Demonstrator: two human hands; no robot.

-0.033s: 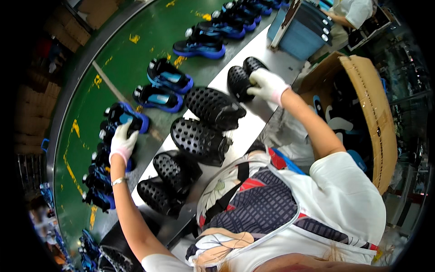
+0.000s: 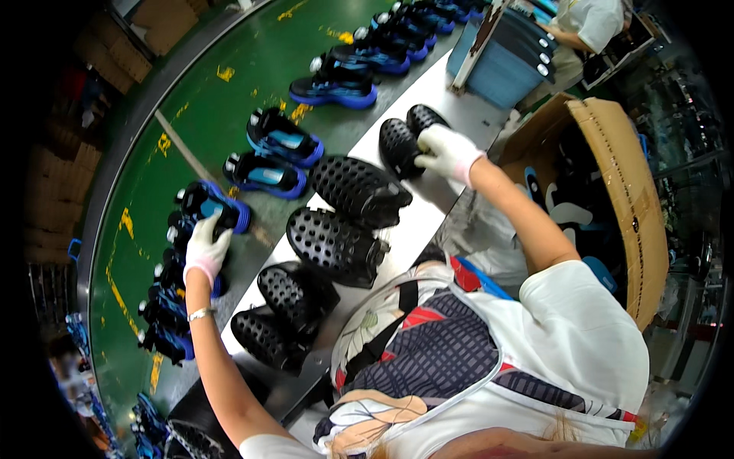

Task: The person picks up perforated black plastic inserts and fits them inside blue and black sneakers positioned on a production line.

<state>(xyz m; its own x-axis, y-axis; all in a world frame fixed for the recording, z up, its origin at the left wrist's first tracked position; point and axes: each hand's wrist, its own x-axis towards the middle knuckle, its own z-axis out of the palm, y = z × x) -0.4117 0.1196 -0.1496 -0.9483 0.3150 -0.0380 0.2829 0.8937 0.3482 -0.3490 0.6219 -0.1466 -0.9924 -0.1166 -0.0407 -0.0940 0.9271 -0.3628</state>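
Observation:
My left hand [image 2: 206, 246], in a white glove, reaches over a black and blue sneaker [image 2: 215, 202] on the green surface. Thumb and fingers meet its near edge, with a dark part of the shoe between them. To the right my gloved right hand [image 2: 449, 154] grips the near end of a black perforated shoe form [image 2: 425, 119]. A matching form [image 2: 397, 145] lies just left of the fingers. Between my hands, several larger black perforated forms [image 2: 336, 241] lie in a row on a white strip [image 2: 359, 145]. The fingertips of both hands are partly hidden.
More black and blue sneakers [image 2: 332, 90] line the green surface [image 2: 145, 199]. An open cardboard box [image 2: 638, 206] with dark contents stands at my right. Beyond the forms is a blue bin [image 2: 489, 73]. Another person [image 2: 592, 27] is at the far right.

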